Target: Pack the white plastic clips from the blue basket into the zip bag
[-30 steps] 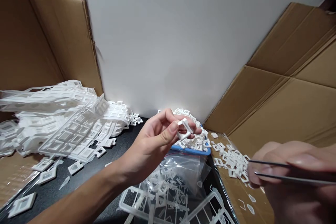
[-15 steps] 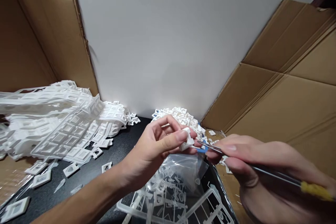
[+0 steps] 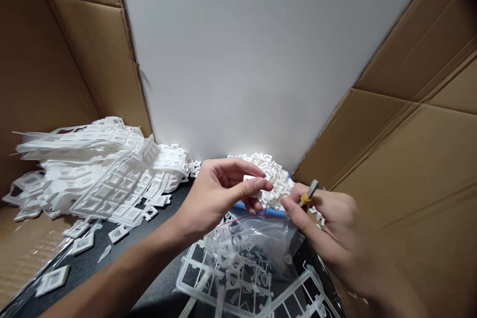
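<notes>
Pinching a small white plastic piece (image 3: 250, 179) between thumb and fingertips, the left hand (image 3: 219, 194) hovers above the dark table (image 3: 149, 238), closed on that piece just in front of a heap of small white squares (image 3: 274, 179). That heap sits piled in a blue tray (image 3: 274, 212) at the back, against the white wall (image 3: 261, 59). The right hand (image 3: 320, 223) is just beside the left, its fingers curled shut around a thin pair of tweezers (image 3: 309, 193) with a yellow band; only the upper end of the tool shows above the fingers, and its tips are hidden, so whether they touch the piece cannot be told. The two hands are close together but not touching. Below them lies a clear plastic bag (image 3: 253, 243) with a red seal line, resting on white plastic frames (image 3: 238, 283) with open cells. To the left, a big stack of white plastic sheets (image 3: 100, 169) is spread over the table, with loose squares (image 3: 52, 280) scattered in front of it. Brown cardboard panels (image 3: 410, 124) stand on both sides of the work area
</notes>
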The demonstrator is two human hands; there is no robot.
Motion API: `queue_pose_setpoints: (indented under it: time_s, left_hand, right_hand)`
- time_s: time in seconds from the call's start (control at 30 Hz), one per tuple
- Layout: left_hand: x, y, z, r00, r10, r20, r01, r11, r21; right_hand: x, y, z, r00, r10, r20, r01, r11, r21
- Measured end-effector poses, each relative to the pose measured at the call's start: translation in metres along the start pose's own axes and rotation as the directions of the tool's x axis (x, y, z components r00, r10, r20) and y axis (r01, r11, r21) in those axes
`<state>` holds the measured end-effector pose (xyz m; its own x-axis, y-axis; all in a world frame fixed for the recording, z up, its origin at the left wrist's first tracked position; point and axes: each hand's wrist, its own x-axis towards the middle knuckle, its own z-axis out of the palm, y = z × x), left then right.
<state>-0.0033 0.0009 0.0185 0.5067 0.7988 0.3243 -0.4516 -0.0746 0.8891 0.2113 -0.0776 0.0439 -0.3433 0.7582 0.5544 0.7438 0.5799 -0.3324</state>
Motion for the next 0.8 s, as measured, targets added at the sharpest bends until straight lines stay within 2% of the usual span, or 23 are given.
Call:
queue_pose_setpoints:
  time_s: [0.07,0.1,0.2,0.27,0.3,0.33,0.37,0.4,0.43,0.47,0.53,0.63,0.7,0.8]
  left_hand:
    - [0.001,-0.004,-0.004,1.0,0.024,0.004,-0.024,0.995,0.094]
    - [0.001,-0.008,-0.007,0.999,0.036,-0.003,-0.035,0.992,0.124]
    - [-0.002,-0.023,-0.018,0.999,0.024,0.031,-0.029,0.986,0.164]
    - [-0.005,-0.034,-0.029,0.999,0.008,0.045,-0.018,0.975,0.221]
    - [-0.008,-0.038,-0.035,0.998,-0.004,0.057,-0.011,0.964,0.266]
    - [-0.01,-0.042,-0.041,0.998,-0.019,0.067,-0.003,0.948,0.317]
    - [-0.013,-0.047,-0.046,0.997,-0.031,0.068,0.004,0.928,0.371]
    - [-0.015,-0.051,-0.05,0.997,-0.04,0.065,0.009,0.904,0.426]
    - [-0.018,-0.056,-0.054,0.996,-0.055,0.071,0.014,0.873,0.487]
    - [-0.02,-0.061,-0.056,0.994,-0.074,0.081,0.018,0.836,0.549]
    - [-0.023,-0.072,-0.058,0.986,-0.115,0.124,0.005,0.752,0.659]
    - [-0.025,-0.087,-0.057,0.954,-0.204,0.219,-0.035,0.652,0.757]
    - [-0.024,-0.092,-0.054,0.922,-0.266,0.282,-0.064,0.614,0.787]
    - [-0.017,-0.094,-0.049,0.884,-0.315,0.344,-0.107,0.58,0.808]
  right_hand:
    - [-0.002,0.005,0.004,0.994,0.058,0.088,-0.058,0.998,0.0]
    - [-0.004,0.009,0.004,0.993,0.073,0.097,-0.073,0.997,-0.002]
    - [-0.009,0.027,-0.006,0.999,0.03,0.033,-0.032,0.998,0.059]
    - [-0.009,0.041,-0.013,0.997,0.008,0.083,-0.02,0.99,0.138]
    - [-0.009,0.047,-0.013,0.998,0.025,0.062,-0.033,0.991,0.133]
    - [-0.01,0.052,-0.011,0.997,0.073,-0.018,-0.071,0.995,0.063]
    - [-0.012,0.055,-0.006,0.986,0.096,-0.136,-0.104,0.993,-0.049]
    - [-0.015,0.057,0.002,0.972,0.068,-0.226,-0.102,0.985,-0.14]
    - [-0.021,0.058,0.013,0.968,0.03,-0.251,-0.084,0.975,-0.205]
    - [-0.028,0.059,0.026,0.975,-0.031,-0.221,-0.026,0.968,-0.25]
    - [-0.047,0.061,0.055,0.985,-0.078,-0.157,0.025,0.947,-0.32]
    - [-0.077,0.065,0.092,0.96,-0.176,-0.218,0.088,0.929,-0.361]
    - [-0.091,0.066,0.107,0.94,-0.246,-0.235,0.136,0.904,-0.404]
    - [-0.098,0.063,0.114,0.942,-0.261,-0.212,0.151,0.892,-0.426]
